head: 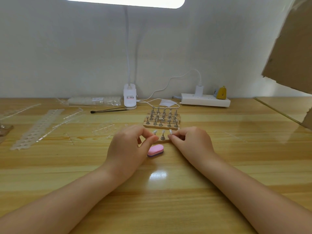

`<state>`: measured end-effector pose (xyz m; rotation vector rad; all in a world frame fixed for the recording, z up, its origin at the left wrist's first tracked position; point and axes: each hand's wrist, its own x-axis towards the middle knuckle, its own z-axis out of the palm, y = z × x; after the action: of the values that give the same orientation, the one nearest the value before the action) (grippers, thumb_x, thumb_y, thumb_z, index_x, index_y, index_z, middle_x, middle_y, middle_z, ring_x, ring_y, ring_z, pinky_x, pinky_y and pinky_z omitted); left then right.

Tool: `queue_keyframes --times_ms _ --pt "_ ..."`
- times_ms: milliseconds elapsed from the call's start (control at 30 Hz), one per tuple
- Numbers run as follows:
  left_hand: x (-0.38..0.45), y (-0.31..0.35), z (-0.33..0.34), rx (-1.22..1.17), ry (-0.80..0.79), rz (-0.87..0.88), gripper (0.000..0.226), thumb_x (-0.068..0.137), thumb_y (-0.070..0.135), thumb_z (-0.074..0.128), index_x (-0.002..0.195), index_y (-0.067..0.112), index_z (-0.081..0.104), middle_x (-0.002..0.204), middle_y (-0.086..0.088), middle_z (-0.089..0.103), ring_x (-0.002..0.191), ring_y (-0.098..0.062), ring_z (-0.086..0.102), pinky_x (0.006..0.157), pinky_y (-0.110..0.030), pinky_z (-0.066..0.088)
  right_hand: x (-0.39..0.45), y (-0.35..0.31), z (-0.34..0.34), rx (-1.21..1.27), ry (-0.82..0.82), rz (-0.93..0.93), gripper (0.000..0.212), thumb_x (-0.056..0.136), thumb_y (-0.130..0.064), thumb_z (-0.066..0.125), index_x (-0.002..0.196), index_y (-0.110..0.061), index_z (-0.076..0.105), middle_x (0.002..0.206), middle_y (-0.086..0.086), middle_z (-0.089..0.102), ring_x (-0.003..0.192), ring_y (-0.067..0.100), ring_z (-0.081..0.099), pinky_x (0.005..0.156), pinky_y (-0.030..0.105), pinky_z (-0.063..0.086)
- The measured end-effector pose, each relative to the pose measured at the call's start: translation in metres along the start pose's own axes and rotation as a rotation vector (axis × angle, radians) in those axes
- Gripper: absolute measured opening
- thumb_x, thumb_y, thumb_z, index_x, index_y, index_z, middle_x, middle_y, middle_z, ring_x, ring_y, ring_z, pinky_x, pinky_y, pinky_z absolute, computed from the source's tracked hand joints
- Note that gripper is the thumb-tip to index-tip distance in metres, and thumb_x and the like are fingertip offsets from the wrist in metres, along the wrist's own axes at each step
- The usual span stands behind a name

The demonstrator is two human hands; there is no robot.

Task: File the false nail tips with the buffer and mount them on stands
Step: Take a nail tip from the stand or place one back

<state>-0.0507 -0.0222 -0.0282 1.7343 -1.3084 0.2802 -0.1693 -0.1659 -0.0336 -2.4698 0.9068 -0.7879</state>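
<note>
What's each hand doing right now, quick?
Left hand: fingers curled, pinching a stand on the near wooden strip.
Right hand: pinching a nail tip.

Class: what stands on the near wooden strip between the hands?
Three stands with nail tips show on the strip. Its ends are covered by the left hand and right hand.

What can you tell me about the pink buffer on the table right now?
The buffer is a small oval block, pink on top with a purple layer beneath, and looks like foam. It lies flat on the wooden table, just near of the strip of stands, between the two hands. Neither hand holds it; the left hand sits right beside it, and contact cannot be told.
</note>
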Motion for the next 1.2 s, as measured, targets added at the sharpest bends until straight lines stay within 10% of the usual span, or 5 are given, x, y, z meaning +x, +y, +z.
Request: queue_keyframes --times_ms 333,633,1000,1200 --pt "0.001 -0.005 0.0 0.037 -0.025 -0.007 0.014 0.081 0.023 0.074 0.073 0.028 0.064 0.067 0.018 0.058 0.063 -0.007 0.05 0.061 -0.018 0.035 0.002 -0.013 -0.032 -0.277 0.049 -0.05 0.033 0.083 -0.046 0.056 0.066 -0.02 0.067 0.061 -0.007 0.061 0.061 0.013 0.057 0.049 0.023 0.04" --pt "0.0 -0.008 0.002 -0.062 -0.06 -0.044 0.043 0.098 0.044 0.039 0.122 0.019 0.065 0.121 0.011 0.063 0.117 -0.003 0.054 0.1 -0.023 0.04 0.023 0.012 -0.081 -0.48 -0.448 0.395 0.04 0.075 -0.052 0.073 0.085 -0.014 0.068 0.076 0.001 0.071 0.073 0.018 0.069 0.076 0.035 0.057" --pt "0.0 -0.006 0.003 -0.065 -0.048 -0.031 0.039 0.094 0.038 0.041 0.106 0.019 0.072 0.107 0.011 0.065 0.104 -0.001 0.055 0.088 -0.012 0.039 0.029 0.022 -0.07 -0.449 -0.365 0.381 0.016 0.076 -0.018 0.068 0.09 -0.013 0.074 0.087 0.004 0.074 0.08 0.02 0.071 0.079 0.038 0.059" --pt "0.0 -0.007 0.004 -0.076 -0.041 -0.037 0.04 0.093 0.041 0.04 0.101 0.019 0.073 0.104 0.013 0.063 0.102 0.001 0.054 0.086 -0.01 0.038 0.027 0.028 -0.063 -0.452 -0.292 0.357 0.006 0.071 -0.017 0.065 0.069 -0.012 0.065 0.062 0.001 0.061 0.065 0.021 0.064 0.056 0.03 0.049"
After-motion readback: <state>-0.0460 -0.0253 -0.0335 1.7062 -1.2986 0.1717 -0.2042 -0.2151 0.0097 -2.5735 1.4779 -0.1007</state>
